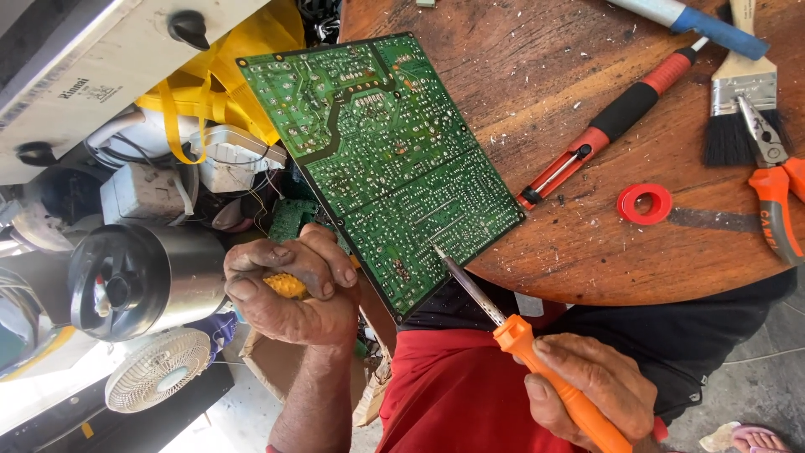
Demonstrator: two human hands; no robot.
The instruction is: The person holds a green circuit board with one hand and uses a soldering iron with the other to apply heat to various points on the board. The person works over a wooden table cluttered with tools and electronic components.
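Soldering iron [537, 369] gripped in right hand [591, 390], tip touching green circuit board [381, 159] near its lower edge; left hand [289, 285] fingers clenched around something yellow beside board's underside.

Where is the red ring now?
In the head view, the red ring lies on the round wooden table, right side, between the red-and-black desoldering pump and orange pliers.

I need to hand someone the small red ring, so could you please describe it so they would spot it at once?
Start at the round wooden table, to the right of the green circuit board. The red ring lies flat between the red-and-black handled tool and the orange-handled pliers. It is the only round, hollow thing there.
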